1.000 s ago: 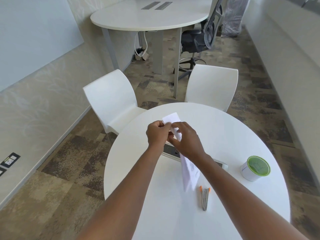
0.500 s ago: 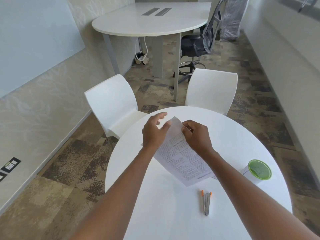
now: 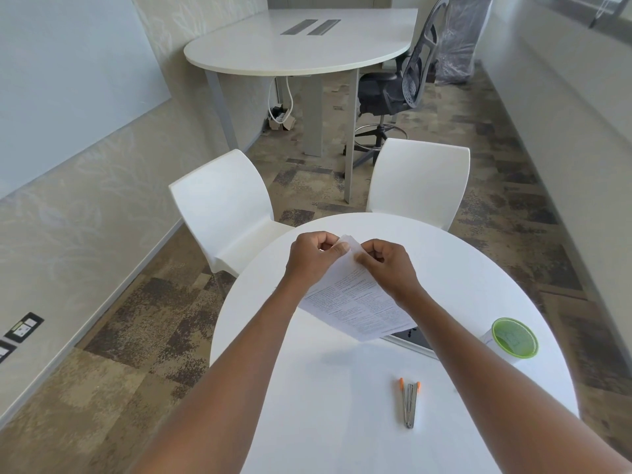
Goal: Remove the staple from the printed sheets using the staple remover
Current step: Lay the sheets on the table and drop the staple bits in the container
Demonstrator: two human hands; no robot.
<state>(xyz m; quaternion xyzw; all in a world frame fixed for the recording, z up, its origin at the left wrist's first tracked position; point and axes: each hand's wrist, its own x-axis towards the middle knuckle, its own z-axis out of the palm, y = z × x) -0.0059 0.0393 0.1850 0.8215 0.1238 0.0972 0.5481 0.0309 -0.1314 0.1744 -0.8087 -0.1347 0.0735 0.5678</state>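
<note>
Both hands, left hand (image 3: 313, 260) and right hand (image 3: 388, 265), pinch the far corner of the printed sheets (image 3: 355, 302). The staple remover (image 3: 409, 401) lies unused on the table (image 3: 307, 388); pulling with bare fingers can tear the paper.

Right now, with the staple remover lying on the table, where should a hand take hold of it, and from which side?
Probably at the middle of the metal arms, pinched across their width from above. The staple remover lies flat on the round table, orange-tipped end away from the person and nothing crowding it. The right hand is nearer, but it and the left hand both hold the printed sheets.
</note>
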